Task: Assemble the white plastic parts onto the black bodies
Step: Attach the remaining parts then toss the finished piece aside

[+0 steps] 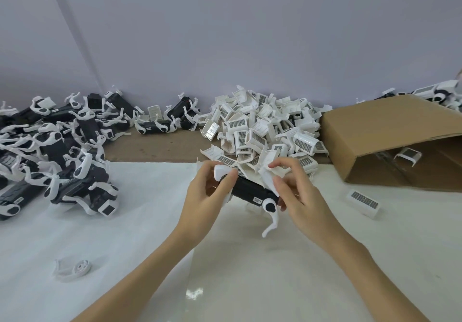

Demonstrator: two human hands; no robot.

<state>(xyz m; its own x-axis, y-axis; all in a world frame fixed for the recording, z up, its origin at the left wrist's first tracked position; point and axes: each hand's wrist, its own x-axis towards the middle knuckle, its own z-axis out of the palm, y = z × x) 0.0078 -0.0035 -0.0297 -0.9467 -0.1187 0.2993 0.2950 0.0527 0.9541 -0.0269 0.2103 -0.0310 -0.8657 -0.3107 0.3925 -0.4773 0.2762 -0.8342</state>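
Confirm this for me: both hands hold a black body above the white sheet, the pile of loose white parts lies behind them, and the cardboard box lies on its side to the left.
One thing is wrong: the cardboard box lies on its side to the right, as the head view shows. Both hands, left hand and right hand, do hold the black body, with the pile of loose white parts behind.

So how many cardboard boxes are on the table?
1. The cardboard box lies tipped on its side at the right, beside the pile of white parts. Nothing shows another box.

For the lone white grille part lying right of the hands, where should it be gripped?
Pinch the lone white grille part across its two long sides, coming from above: it lies flat with the grille face up, apart from the pile, with bare table around it.
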